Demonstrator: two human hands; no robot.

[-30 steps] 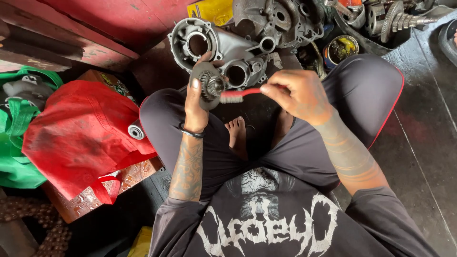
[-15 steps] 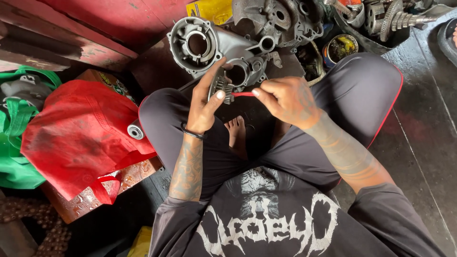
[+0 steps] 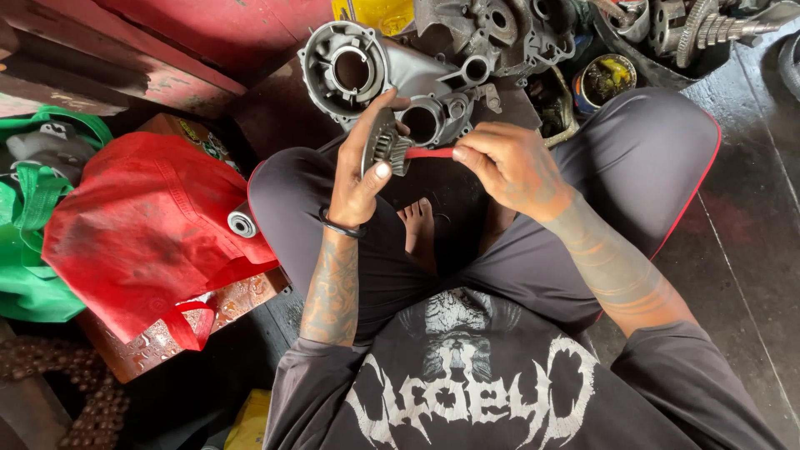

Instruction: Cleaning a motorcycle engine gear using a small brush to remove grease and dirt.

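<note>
Both hands (image 3: 442, 167) work above a dark, greasy floor (image 3: 742, 242) amid engine parts (image 3: 500, 33).

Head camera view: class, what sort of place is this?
Probably an engine repair workshop: a grey engine casing on the dark floor, loose gears, and the hands cleaning a toothed gear with a red-handled brush.

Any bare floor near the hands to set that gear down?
Bare dark concrete floor lies beyond the person's right knee, below the tray of gears. Ahead it is crowded: the grey aluminium engine casing and small round tin. The red cloth bag fills the left side. Left hand holds the toothed metal gear; right hand holds the red-handled brush.
</note>
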